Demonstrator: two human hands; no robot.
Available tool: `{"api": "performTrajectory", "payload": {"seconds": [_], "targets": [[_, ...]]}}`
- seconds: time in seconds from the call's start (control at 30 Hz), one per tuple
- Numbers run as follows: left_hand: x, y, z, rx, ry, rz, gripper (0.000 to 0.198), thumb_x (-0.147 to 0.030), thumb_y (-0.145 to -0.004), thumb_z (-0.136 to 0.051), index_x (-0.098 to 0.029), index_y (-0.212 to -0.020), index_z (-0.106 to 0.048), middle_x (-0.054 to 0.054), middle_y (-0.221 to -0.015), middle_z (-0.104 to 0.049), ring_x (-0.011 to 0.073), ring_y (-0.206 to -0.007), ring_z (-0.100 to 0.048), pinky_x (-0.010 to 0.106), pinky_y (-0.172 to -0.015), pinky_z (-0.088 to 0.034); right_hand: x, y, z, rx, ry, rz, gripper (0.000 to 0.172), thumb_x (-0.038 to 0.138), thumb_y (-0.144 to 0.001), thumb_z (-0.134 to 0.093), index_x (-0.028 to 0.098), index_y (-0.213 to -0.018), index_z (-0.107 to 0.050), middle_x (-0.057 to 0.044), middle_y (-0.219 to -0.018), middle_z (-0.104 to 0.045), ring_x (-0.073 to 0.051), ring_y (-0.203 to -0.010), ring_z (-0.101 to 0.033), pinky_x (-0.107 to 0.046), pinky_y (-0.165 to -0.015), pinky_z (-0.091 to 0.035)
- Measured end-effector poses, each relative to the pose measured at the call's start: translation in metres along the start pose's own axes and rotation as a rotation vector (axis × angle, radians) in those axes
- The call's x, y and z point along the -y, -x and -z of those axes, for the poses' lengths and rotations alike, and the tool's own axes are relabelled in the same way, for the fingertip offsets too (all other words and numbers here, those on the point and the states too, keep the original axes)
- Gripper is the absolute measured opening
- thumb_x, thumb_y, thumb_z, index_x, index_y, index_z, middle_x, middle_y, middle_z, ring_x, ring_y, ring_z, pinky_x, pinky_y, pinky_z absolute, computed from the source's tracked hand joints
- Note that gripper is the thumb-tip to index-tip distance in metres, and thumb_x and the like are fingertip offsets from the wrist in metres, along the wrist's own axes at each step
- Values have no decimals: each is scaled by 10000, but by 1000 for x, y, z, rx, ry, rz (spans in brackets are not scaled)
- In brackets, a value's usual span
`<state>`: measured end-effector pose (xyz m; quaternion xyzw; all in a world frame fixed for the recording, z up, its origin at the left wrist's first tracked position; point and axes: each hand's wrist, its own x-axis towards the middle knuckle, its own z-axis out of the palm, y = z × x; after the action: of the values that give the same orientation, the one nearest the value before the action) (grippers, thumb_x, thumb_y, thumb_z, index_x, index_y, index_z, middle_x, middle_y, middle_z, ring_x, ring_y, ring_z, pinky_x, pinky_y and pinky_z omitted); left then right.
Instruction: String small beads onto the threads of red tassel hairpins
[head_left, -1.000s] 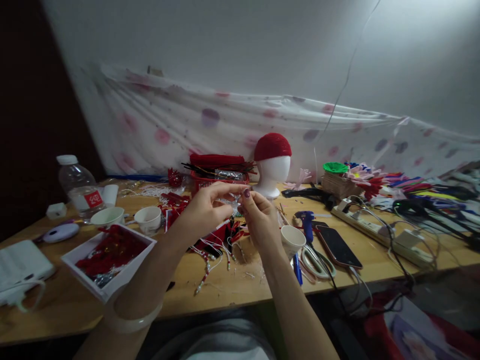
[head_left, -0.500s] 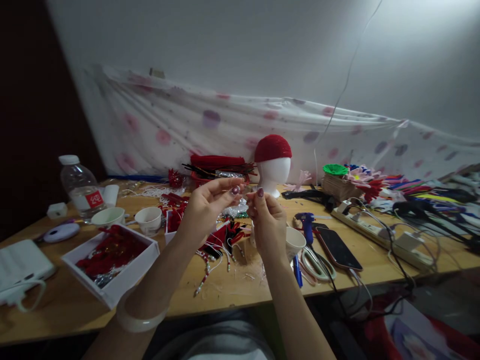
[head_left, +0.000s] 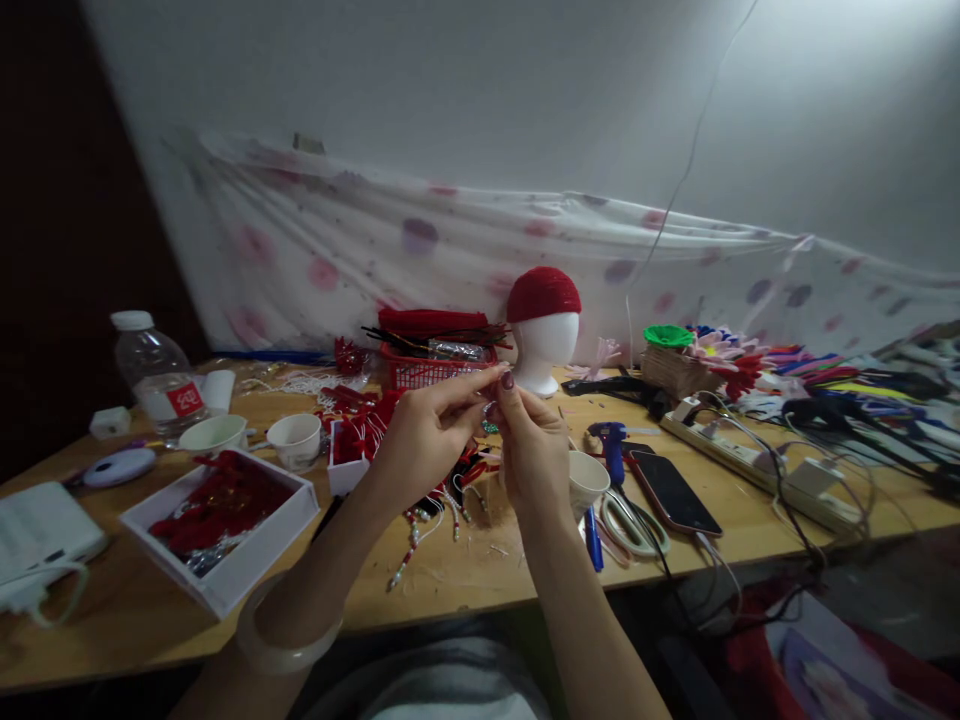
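My left hand [head_left: 427, 430] and my right hand [head_left: 534, 440] meet at the fingertips above the middle of the table. Both are pinched closed, and whatever lies between their fingers is too small and too hidden to name. Below and behind them, red pieces with white cords and strung beads [head_left: 411, 545] lie on the wood. A red plastic basket [head_left: 405, 372] filled with dark and red sticks stands behind my left hand. Beyond my right hand is a white foam head [head_left: 546, 345] wearing a red cap [head_left: 544, 292].
At left are a white box [head_left: 289, 530] of red pieces, paper cups [head_left: 294, 440] and a water bottle [head_left: 161, 385]. To the right lie a blue glue gun [head_left: 613, 450], scissors [head_left: 636, 525], a phone [head_left: 675, 490] and a power strip [head_left: 772, 480] with trailing cables.
My hands have come closer together, so their fingertips now touch or nearly touch. The left hand moved right. The view has shifted slightly.
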<state>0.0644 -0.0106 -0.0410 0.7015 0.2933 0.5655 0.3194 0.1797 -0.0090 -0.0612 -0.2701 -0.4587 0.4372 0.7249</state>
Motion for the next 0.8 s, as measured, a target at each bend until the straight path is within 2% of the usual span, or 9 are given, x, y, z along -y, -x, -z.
{"api": "performTrajectory", "payload": {"seconds": [0.13, 0.2, 0.27, 0.43, 0.5, 0.57, 0.67, 0.8], "targets": [[5, 2, -2, -20, -121, -59, 404, -188, -872, -590, -209, -1267, -677, 63, -1236, -722, 199, -1013, -707, 319, -916, -556, -3, -1, 1, 38, 48, 26, 206, 441, -832, -716, 259, -814, -810, -8, -728, -712, -142, -690, -581, -280, -671, -471], [7, 3, -3, -33, -190, -73, 396, -186, -879, -587, -214, -1263, -681, 67, -1217, -731, 202, -1009, -711, 322, -924, -554, -5, -2, 3, 42, 89, 63, 181, 422, -814, -733, 259, -810, -811, -7, -733, -720, -153, -748, -601, -286, -714, -484], [8, 4, -2, -24, -166, -58, 401, -180, -871, -588, -210, -1260, -683, 73, -1163, -753, 202, -977, -720, 323, -897, -568, -7, -4, 6, 46, 122, 93, 176, 419, -796, -744, 256, -809, -811, -5, -736, -726, -162, -770, -614, -292, -734, -491], [2, -1, 11, 169, 47, 127, 475, -149, -784, -652, -178, -1257, -679, 56, -910, -793, 191, -826, -728, 315, -773, -595, -7, -6, 13, 92, 155, 86, 153, 409, -795, -747, 274, -826, -813, -4, -727, -733, -154, -721, -620, -285, -692, -493], [-6, -6, 21, 214, 16, 162, 414, -174, -768, -682, -188, -1179, -728, 49, -853, -794, 189, -774, -724, 317, -747, -588, -6, -5, 14, 122, 147, 89, 120, 386, -801, -745, 295, -838, -813, 1, -728, -735, -155, -741, -627, -289, -706, -497], [-14, -12, 30, 208, -53, 138, 305, -207, -764, -699, -205, -1058, -781, 49, -846, -797, 195, -769, -720, 320, -737, -580, -4, -4, 13, 151, 139, 87, 111, 377, -811, -732, 305, -841, -812, 2, -734, -735, -158, -756, -628, -299, -724, -502], [-24, -17, 38, 154, -100, 110, 184, -199, -715, -735, -204, -883, -810, 40, -799, -796, 198, -740, -705, 315, -693, -566, -2, -3, 10, 173, 161, 65, 126, 376, -813, -719, 291, -827, -811, -2, -726, -731, -161, -751, -621, -312, -728, -502], [-28, -19, 41, 70, -54, 160, 103, -199, -626, -805, -192, -728, -795, 19, -675, -772, 169, -628, -665, 292, -609, -539, 3, -7, 8, 205, 211, 47, 122, 369, -792, -734, 273, -805, -809, -4, -725, -739, -154, -712, -614, -317, -724, -490]]}}
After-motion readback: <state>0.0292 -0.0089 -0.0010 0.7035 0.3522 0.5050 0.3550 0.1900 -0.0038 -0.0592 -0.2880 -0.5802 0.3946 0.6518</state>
